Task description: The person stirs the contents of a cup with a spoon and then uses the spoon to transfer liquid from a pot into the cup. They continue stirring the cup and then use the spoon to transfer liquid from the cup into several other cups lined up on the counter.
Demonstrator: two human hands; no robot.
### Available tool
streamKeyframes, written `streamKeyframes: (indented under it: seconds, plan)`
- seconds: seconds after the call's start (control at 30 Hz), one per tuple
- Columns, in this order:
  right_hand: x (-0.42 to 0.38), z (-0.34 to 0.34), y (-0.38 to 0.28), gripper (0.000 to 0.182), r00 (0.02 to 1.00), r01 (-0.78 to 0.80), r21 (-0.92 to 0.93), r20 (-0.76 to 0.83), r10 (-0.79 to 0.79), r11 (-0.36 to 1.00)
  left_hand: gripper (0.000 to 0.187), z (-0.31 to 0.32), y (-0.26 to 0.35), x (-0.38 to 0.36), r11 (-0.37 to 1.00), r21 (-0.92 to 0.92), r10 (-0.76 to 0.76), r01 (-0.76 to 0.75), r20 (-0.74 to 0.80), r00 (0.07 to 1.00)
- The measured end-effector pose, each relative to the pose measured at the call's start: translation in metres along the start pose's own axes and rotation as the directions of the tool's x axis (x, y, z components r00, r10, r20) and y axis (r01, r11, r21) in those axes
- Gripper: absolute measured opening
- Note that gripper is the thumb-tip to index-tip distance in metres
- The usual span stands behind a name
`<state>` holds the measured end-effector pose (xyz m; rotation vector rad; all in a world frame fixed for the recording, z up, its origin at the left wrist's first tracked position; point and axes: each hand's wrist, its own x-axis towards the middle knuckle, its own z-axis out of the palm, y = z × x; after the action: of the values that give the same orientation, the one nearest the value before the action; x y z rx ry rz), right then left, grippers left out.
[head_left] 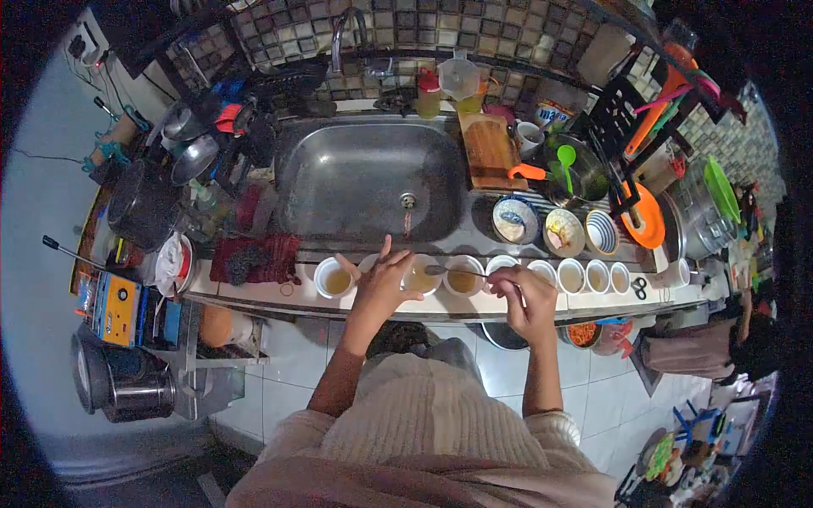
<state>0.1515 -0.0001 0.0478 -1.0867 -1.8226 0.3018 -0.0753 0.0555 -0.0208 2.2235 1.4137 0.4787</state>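
A row of white cups lines the counter's front edge, several with pale yellowish liquid inside. My right hand is closed round the handle of a metal spoon, which points left. The spoon's bowl is over a cup near the middle of the row. My left hand has its fingers spread, with thumb and forefinger beside that same cup's left side. Partly hidden behind this hand stands another cup. Further left is a cup with liquid in it, and just right of the spoon's bowl stands another cup.
Behind the cups lies a steel sink. To its right are a wooden board, several patterned bowls, a pot with a green spoon and an orange plate. A dark red cloth and a yellow box-shaped device are at left.
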Motion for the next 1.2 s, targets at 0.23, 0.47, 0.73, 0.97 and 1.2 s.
streamKeyframes:
  seconds: [0.23,0.47,0.73,0.97,1.2]
  plan:
    - [-0.015,-0.009,0.003,0.014,0.976,-0.118,0.016,-0.182,0.119,0.993,0.074,0.0,0.001,0.0,0.999,-0.021,-0.029,0.029,0.019,0.999]
    - [-0.02,-0.012,0.012,0.007,0.968,-0.232,-0.166,-0.139,0.211,0.958,0.074,-0.007,0.01,-0.002,0.998,0.053,-0.029,0.028,0.007,1.0]
    - [-0.021,0.014,0.034,0.011,0.994,-0.071,-0.18,0.065,0.084,0.981,0.075,0.001,0.002,-0.001,0.996,0.083,-0.01,0.012,-0.018,1.0]
    - [-0.01,0.01,0.027,0.008,0.969,-0.138,-0.164,0.18,0.167,0.977,0.075,0.0,0.006,-0.001,0.989,0.14,-0.051,0.051,-0.002,0.999]
    - [-0.004,0.017,0.026,0.008,0.978,-0.05,-0.131,0.192,0.075,0.99,0.075,0.004,-0.004,0.0,0.999,0.041,0.003,-0.002,-0.019,1.0]
